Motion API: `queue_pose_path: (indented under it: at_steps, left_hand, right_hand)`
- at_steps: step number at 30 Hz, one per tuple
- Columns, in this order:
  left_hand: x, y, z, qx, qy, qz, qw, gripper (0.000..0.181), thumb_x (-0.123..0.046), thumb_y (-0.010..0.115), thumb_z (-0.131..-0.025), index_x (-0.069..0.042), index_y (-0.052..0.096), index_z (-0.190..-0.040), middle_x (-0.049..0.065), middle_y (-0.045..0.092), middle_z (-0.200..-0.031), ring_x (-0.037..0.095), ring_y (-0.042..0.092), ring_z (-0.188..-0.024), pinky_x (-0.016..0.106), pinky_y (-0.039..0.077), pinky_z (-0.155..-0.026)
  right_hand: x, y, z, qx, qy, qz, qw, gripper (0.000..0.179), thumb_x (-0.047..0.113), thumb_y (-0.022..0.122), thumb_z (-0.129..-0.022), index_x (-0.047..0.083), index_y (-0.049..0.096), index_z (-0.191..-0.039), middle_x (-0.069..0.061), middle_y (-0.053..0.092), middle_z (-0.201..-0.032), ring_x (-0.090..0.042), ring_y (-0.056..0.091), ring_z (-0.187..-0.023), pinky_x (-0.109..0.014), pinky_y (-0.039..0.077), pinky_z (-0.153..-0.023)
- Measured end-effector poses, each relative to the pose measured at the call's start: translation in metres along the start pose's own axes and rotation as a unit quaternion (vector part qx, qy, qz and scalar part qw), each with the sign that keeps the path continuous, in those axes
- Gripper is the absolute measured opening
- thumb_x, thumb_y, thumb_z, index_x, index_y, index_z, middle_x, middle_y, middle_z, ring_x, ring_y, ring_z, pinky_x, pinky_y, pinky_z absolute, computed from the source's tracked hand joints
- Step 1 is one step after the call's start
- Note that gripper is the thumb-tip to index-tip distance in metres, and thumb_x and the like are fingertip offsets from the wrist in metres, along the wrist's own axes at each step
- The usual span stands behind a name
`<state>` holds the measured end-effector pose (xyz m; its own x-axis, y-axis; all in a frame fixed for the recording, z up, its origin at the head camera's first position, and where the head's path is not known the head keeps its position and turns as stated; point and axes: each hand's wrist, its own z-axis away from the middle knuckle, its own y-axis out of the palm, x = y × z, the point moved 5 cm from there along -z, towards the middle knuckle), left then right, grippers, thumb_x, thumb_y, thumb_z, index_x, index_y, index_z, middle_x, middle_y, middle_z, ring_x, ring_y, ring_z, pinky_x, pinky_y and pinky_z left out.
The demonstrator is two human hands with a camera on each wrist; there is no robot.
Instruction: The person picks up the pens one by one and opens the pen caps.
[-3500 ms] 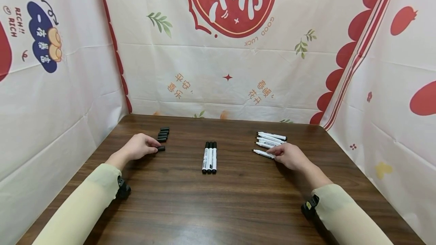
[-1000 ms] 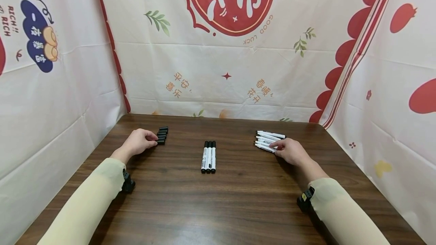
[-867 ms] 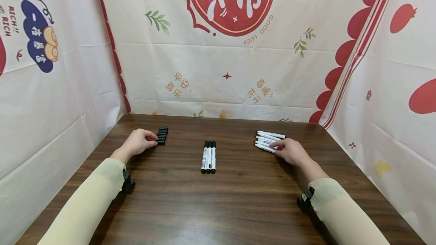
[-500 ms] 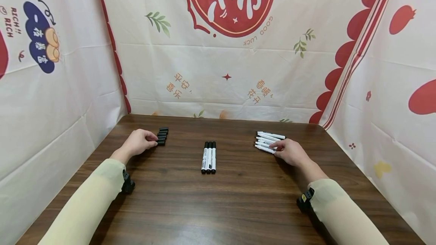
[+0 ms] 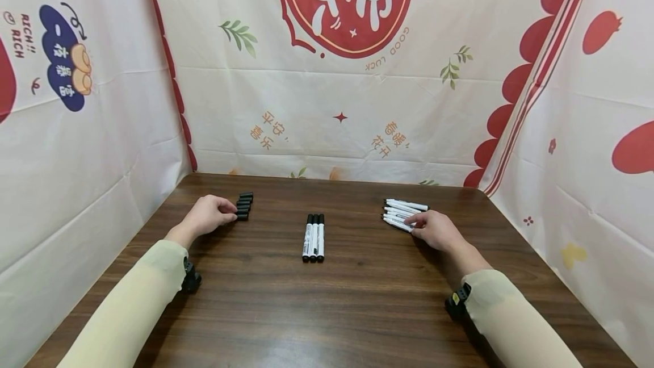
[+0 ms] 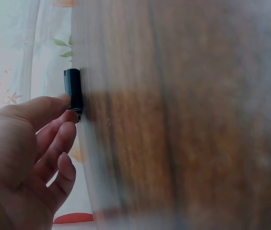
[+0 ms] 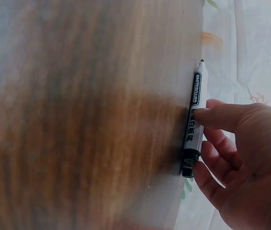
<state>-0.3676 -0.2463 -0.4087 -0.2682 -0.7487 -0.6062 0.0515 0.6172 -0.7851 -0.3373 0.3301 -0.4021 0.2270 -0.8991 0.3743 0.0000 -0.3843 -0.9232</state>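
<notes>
My left hand (image 5: 206, 214) pinches a black marker cap (image 6: 73, 86) between thumb and finger, at the near end of a column of several black caps (image 5: 246, 195) on the table's left. In the left wrist view the thumb lies along that cap's lower part. On the right, my right hand (image 5: 436, 230) pinches an uncapped whiteboard marker (image 7: 198, 103), white with a black tip and black end. It lies as the nearest of several uncapped markers (image 5: 407, 204), their tips pointing left. The thumb presses on its printed side.
Three capped markers (image 5: 314, 238) lie side by side in the middle of the brown wooden table (image 5: 317, 311), black caps pointing away from me. Printed cloth (image 5: 327, 90) hangs behind the table and along both sides.
Since the oldest frame, the left hand has moved its cap away from me to the column, and the right hand its marker up against the others. Over the last second both hands stay put.
</notes>
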Motion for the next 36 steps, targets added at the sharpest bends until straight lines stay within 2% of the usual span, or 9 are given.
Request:
queue_pose_path:
  at_steps: [9,17,29,36]
  left_hand:
    - [-0.002,-0.002,0.003,-0.004,0.007,-0.009,0.9999,0.021,-0.017,0.079,-0.102,-0.001,0.083,-0.115,0.011,0.082,-0.104,0.016,0.071,-0.088,0.032,0.057,-0.077]
    - [-0.005,-0.003,0.004,-0.019,0.020,-0.016,0.9995,0.021,-0.022,0.079,-0.103,-0.006,0.084,-0.117,0.008,0.083,-0.110,0.020,0.073,-0.099,0.037,0.057,-0.085]
    - [-0.019,0.002,0.005,-0.017,0.033,-0.002,0.9993,0.019,-0.020,0.079,-0.102,-0.006,0.084,-0.115,0.006,0.083,-0.103,0.015,0.069,-0.090,0.034,0.055,-0.081]
    - [-0.022,0.003,0.006,-0.019,0.040,-0.001,0.9990,0.018,-0.020,0.079,-0.102,-0.007,0.085,-0.114,0.005,0.082,-0.102,0.015,0.069,-0.091,0.035,0.056,-0.083]
  right_hand:
    - [-0.001,0.000,-0.001,-0.002,0.008,-0.003,1.0000,0.028,0.009,0.077,-0.098,0.011,0.083,-0.126,-0.009,0.077,-0.102,-0.021,0.064,-0.087,-0.040,0.052,-0.081]
    - [0.001,0.000,-0.001,-0.007,0.001,-0.002,1.0000,0.030,0.009,0.078,-0.097,0.009,0.081,-0.126,-0.009,0.076,-0.100,-0.021,0.063,-0.086,-0.040,0.052,-0.080]
    - [0.002,0.000,-0.002,-0.007,-0.002,-0.006,1.0000,0.029,0.010,0.078,-0.097,0.007,0.081,-0.125,-0.009,0.074,-0.099,-0.021,0.061,-0.086,-0.037,0.049,-0.079]
    - [0.002,0.000,-0.001,-0.013,-0.001,-0.006,0.9999,0.029,0.009,0.078,-0.096,0.008,0.081,-0.125,-0.008,0.074,-0.098,-0.020,0.060,-0.085,-0.036,0.048,-0.077]
